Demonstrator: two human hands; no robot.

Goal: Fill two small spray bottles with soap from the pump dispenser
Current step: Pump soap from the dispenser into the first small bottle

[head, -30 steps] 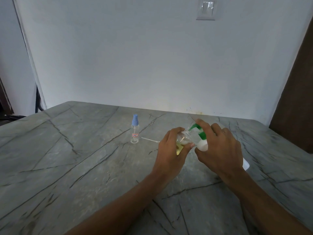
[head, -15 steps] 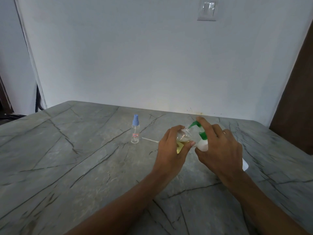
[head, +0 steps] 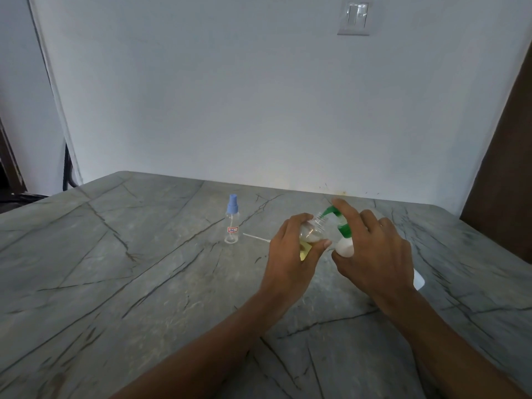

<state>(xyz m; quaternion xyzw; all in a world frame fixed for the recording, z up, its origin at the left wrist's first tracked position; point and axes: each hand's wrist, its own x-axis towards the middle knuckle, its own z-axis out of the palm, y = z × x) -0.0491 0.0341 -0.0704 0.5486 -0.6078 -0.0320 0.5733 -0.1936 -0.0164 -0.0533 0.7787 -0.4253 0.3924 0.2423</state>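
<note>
1. Counter (head: 115,269): a grey stone slab, smooth and matt, crossed by dark branching veins. Its far-left corner is rounded.

2. Open spray bottle (head: 312,233): small, clear plastic, round-shouldered, with a threaded neck left uncapped. Yellowish liquid is seen in its lower part. It is held tilted above the counter, toward the far edge and right of the middle.

3. Left hand (head: 290,254): curled round the open spray bottle, thumb laid across the near side and fingers wrapped behind.

4. Pump dispenser (head: 344,247): a white opaque plastic body with a green pump head and spout. It is held tilted, with the spout brought to the mouth of the open spray bottle. Its white base shows beyond the wrist.

5. Right hand (head: 374,254): closed round the pump dispenser's body, with the index finger laid along the top of the green pump head.

6. Capped spray bottle (head: 232,223): a slim clear cylinder with a pale blue sprayer top and a small white label edged in red. It stands upright near the far edge, well left of both hands.

7. Thin white tube (head: 256,238): a straight, narrow length lying flat on the counter between the capped spray bottle and the left hand.

8. Wall (head: 201,96): plain, pale and matt, met by the counter's far edge. A white rectangular switch plate (head: 353,18) is mounted high on it.
</note>
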